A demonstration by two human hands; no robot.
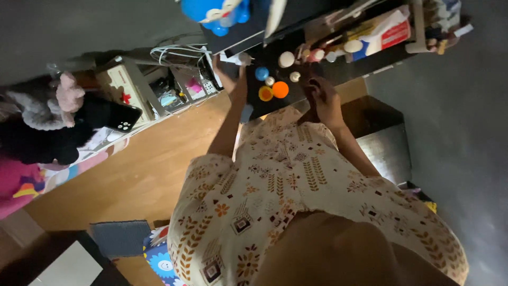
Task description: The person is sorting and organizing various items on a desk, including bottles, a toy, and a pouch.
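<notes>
Tan wooden floor [132, 180] across the left and middle, biggest stretch in view. Cream patterned garment [296, 196] filling the lower centre and hiding whatever lies under it. Dark table [254, 108] up top, crowded, with both arms stretched towards it. Dark boxy step [381, 137] just right of the right forearm. Heap of plush toys [37, 122] at the left edge, grey, pink and black, with one black phone [119, 119] lying against it. One cream box [124, 85] behind that, beside a tangle of white cables [174, 53]. One blue plastic toy [211, 10] overhanging the table's far end. One red and white tissue box [389, 29] at the far right of the tabletop.

Down to the hands now. Right hand [320, 95] at the table's near edge, fingers curled downward, knuckles up; holding something or not, cannot tell in this dim light. Left hand [228, 71] at the table's left corner, mostly lost in shadow, spread or closed impossible to say.

Between the two hands, on the tabletop, a cluster of balls: one orange ball [280, 89], one blue ball [262, 73], three white balls [286, 59] of differing size. One yellow round piece [265, 94] touching the orange ball. All near the right hand, none visibly gripped.
</notes>
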